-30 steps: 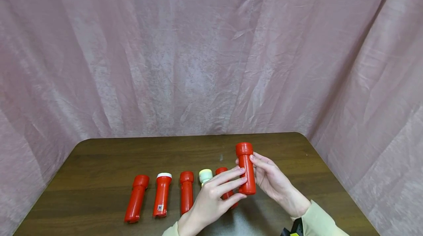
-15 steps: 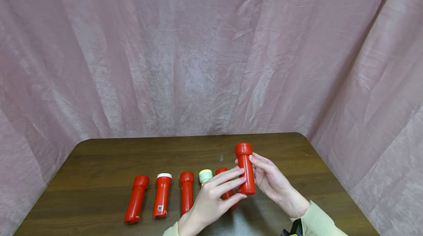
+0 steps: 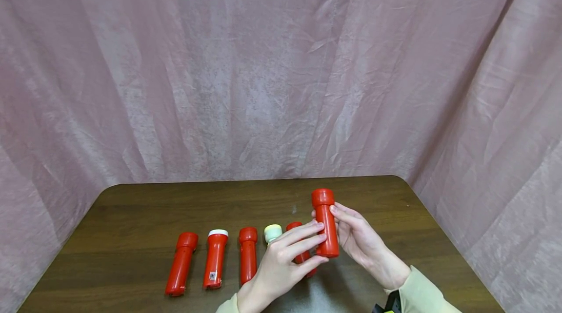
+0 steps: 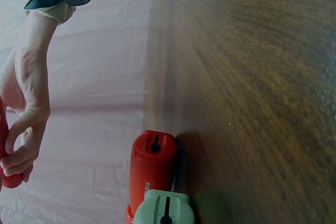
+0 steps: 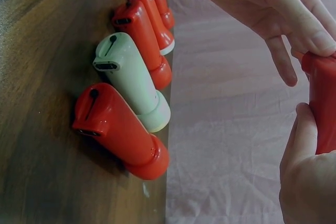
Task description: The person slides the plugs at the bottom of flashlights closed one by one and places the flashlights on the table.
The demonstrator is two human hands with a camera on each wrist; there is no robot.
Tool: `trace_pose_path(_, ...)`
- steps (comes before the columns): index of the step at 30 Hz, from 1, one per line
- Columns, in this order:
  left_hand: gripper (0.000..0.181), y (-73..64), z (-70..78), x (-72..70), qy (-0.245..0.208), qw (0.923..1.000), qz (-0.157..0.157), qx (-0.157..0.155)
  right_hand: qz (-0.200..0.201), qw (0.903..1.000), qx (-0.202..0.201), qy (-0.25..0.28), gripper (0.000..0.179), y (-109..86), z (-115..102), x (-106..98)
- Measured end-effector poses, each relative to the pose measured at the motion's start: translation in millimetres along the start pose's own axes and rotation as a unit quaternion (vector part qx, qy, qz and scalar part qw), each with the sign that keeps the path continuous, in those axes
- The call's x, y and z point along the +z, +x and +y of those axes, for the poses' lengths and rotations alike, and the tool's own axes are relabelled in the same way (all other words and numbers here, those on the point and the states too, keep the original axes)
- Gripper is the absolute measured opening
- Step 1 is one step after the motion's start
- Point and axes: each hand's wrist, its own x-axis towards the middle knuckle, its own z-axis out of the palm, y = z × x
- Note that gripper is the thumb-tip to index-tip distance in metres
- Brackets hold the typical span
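Note:
A red flashlight (image 3: pixel 327 230) is held up off the table, its wider head at the top. My right hand (image 3: pixel 362 235) grips it from the right, thumb on the upper body and fingers behind. From the left, my left hand (image 3: pixel 283 259) holds its lower part, two fingertips on the front and the thumb at the tail end. In the right wrist view the left thumb touches the end of this flashlight (image 5: pixel 325 98). At the left edge of the left wrist view, the right hand (image 4: pixel 31 103) is wrapped round the flashlight.
On the wooden table (image 3: pixel 131 215) several flashlights lie in a row: a red one (image 3: pixel 181 264), a red one with a white rim (image 3: pixel 215 259), another red one (image 3: pixel 248 254), a pale green one (image 5: pixel 128 77) and a red one (image 5: pixel 118 129). A pink curtain (image 3: pixel 263 69) hangs behind.
The held flashlight has shifted very slightly to the left with the right hand. Both hands keep their hold, and the row on the table is unchanged.

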Motion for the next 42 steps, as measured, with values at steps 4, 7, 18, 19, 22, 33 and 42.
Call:
trace_pose_path(4,0.049,-0.7,-0.7,0.3,-0.001,1.0000,0.004,0.001,0.004,1.0000,0.000,-0.003,0.037,0.3,0.5,1.0)
trace_pose_path(7,0.049,-0.7,-1.0,0.6,-0.001,1.0000,0.007,0.004,0.008,1.0000,-0.001,-0.004,0.037,0.3,0.8,1.9)
trace_pose_path(18,0.054,3.9,1.8,-0.8,0.000,0.9999,0.010,-0.001,0.023,0.9996,-0.016,-0.007,0.037,0.4,-2.2,7.8)
trace_pose_path(19,0.053,4.3,2.1,-0.8,-0.001,0.9999,0.012,-0.001,0.023,0.9996,-0.016,-0.007,0.037,0.3,-2.3,8.5)
trace_pose_path(22,0.051,4.4,2.7,-0.3,-0.002,0.9998,0.018,0.002,0.022,0.9996,-0.016,-0.004,0.038,-0.5,-1.4,9.8)
trace_pose_path(33,0.049,2.8,2.2,-0.2,0.009,0.9996,0.022,0.015,0.033,0.9993,-0.016,-0.009,0.037,-2.7,2.5,12.3)
trace_pose_path(42,0.050,1.8,0.3,-6.4,0.009,0.9998,0.004,0.019,-0.003,0.9992,-0.031,-0.025,0.033,-3.0,1.3,9.0)
